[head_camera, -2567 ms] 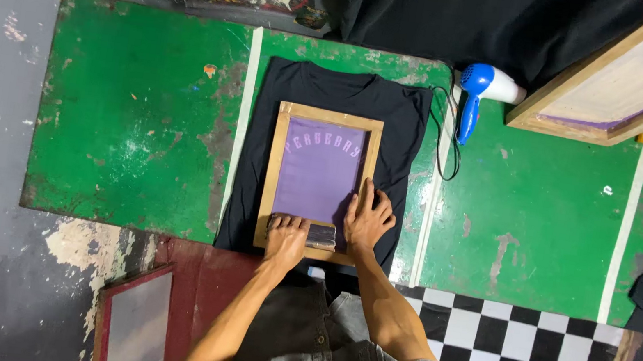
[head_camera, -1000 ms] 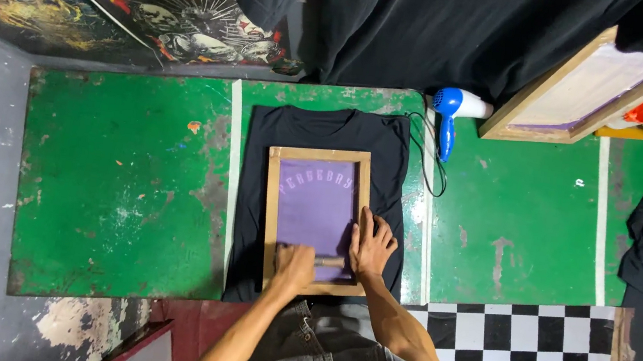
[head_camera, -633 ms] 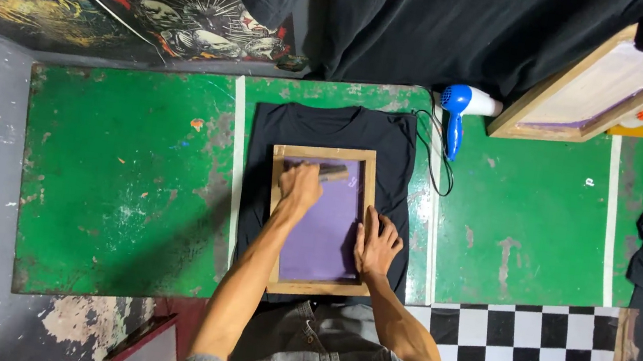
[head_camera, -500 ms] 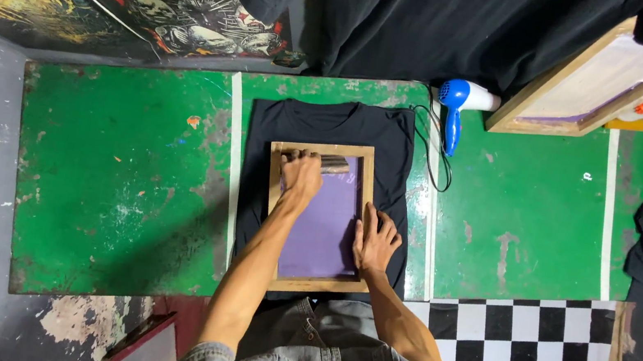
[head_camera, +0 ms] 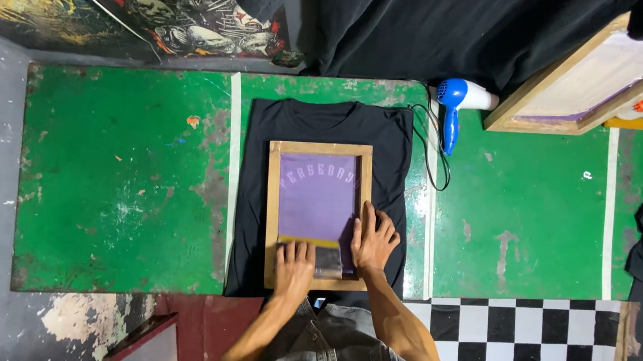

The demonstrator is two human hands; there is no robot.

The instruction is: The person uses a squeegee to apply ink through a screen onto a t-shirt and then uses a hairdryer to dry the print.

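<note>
While left hand (head_camera: 295,261) grips one squeegee (head_camera: 319,260), right hand (head_camera: 374,240) lies flat on one frame (head_camera: 273,199).

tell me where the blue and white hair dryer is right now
In the head view, the blue and white hair dryer lies on the green table, right of the black t-shirt.

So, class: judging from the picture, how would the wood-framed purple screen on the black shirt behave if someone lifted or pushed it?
The screen frame looks rigid: straight wooden rails, so it probably lifts flat without flexing. It is thin and mostly mesh, so likely light. Lying on the black shirt, it could slide or drag the cloth if pushed; the right hand rests flat on its edge.
</note>
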